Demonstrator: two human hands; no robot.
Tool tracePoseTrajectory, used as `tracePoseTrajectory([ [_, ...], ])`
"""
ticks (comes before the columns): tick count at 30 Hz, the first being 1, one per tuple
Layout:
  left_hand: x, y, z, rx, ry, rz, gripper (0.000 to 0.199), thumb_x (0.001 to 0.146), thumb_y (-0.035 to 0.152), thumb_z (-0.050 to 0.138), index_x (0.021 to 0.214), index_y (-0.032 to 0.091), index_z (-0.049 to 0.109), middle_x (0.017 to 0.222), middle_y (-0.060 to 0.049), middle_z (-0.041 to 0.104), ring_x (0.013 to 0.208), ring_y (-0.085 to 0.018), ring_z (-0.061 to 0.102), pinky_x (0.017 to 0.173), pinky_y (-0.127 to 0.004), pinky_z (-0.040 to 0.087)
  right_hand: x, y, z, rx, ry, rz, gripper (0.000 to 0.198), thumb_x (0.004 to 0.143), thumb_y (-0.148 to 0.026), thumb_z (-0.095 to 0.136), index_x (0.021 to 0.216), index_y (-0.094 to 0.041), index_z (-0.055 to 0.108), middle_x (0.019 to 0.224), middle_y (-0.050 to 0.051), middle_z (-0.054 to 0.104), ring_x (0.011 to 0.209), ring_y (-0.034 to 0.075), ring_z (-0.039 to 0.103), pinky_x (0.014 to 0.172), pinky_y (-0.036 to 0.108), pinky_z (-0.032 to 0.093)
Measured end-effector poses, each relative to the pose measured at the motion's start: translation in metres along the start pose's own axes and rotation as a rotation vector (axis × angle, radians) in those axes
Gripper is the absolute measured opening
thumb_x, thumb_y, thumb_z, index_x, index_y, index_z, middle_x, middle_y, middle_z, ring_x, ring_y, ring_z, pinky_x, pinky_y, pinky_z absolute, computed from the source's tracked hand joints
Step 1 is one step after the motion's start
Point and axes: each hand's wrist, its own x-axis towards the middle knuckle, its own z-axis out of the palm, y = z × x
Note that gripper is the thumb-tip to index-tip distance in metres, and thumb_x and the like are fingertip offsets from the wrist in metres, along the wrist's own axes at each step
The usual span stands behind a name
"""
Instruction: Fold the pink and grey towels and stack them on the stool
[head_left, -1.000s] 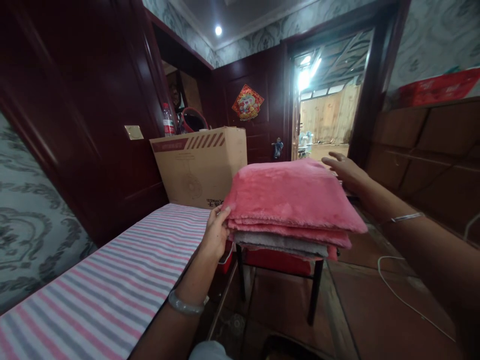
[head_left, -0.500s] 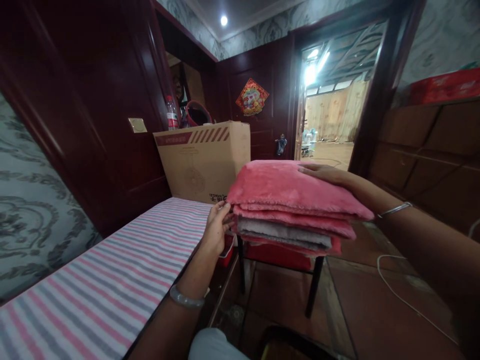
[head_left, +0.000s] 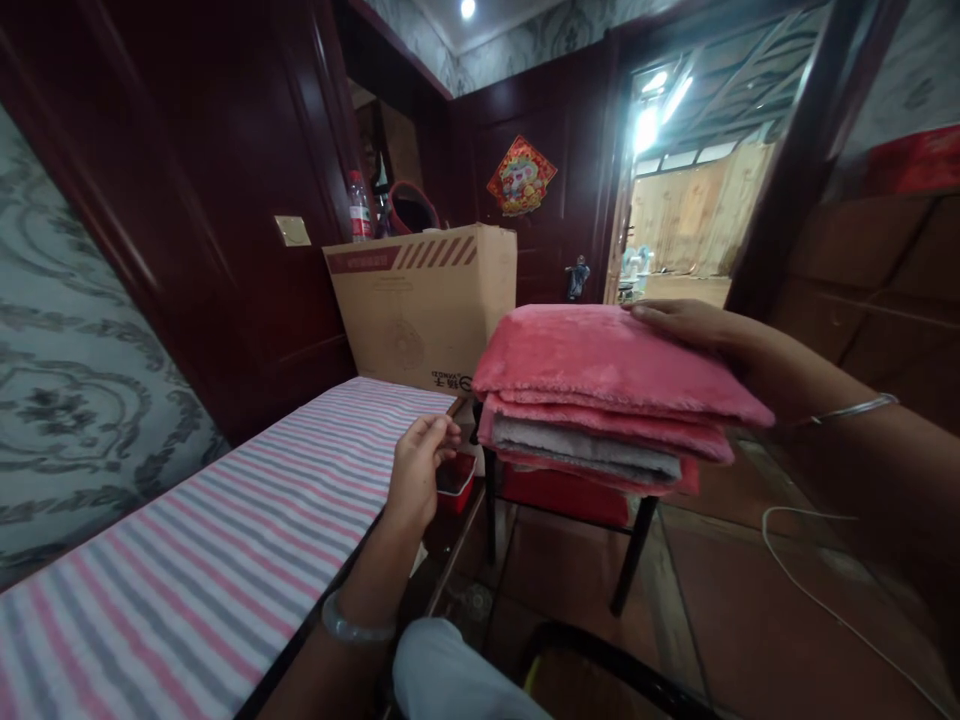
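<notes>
A stack of folded plush cloths, pink [head_left: 600, 360] with a grey layer [head_left: 585, 448] low in the pile, rests on a red stool [head_left: 562, 500] with dark legs. My right hand [head_left: 686, 325] lies flat on the back right part of the top cloth, fingers stretched out. Left of the stack, apart from it, is my left hand [head_left: 420, 460]. Its fingers are curled together over the edge of the striped cloth's surface, with nothing visible in them.
A pink, grey and white striped cloth [head_left: 225, 540] covers the surface at left. Behind it stands a cardboard box [head_left: 420, 310] with a bottle [head_left: 359, 210] on top. A red container [head_left: 456, 485] sits below, left of the stool. A white cable [head_left: 810, 590] lies on the tiled floor.
My left hand has come off the left edge of the stack and moved left, its fingers curling. My right hand stays on top. The view has shifted slightly.
</notes>
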Motion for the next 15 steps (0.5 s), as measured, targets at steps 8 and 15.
tracePoseTrajectory([
  [8,-0.060,0.012,-0.017,0.140,-0.244,0.072,0.017,0.079,0.036,0.075,0.071,0.021,0.074,0.083,-0.007,0.070,0.076,-0.018,0.063,0.070,-0.029,0.051,-0.087,-0.056,0.032,-0.068,0.413,-0.465,0.027,0.100,-0.046,0.045,0.107,-0.039,0.070,0.116,0.005,0.072,0.118,0.031,0.063,0.105,0.053,0.048],
  [15,-0.159,0.072,-0.039,0.172,-0.284,0.077,0.043,0.053,0.064,0.090,0.078,0.031,0.080,0.081,-0.009,0.070,0.088,-0.033,0.072,0.076,-0.044,0.060,-0.208,-0.052,0.162,0.221,-0.470,-0.733,0.035,0.086,-0.064,0.048,0.114,-0.086,0.045,0.107,-0.009,0.074,0.099,0.031,0.072,0.087,0.054,0.060],
])
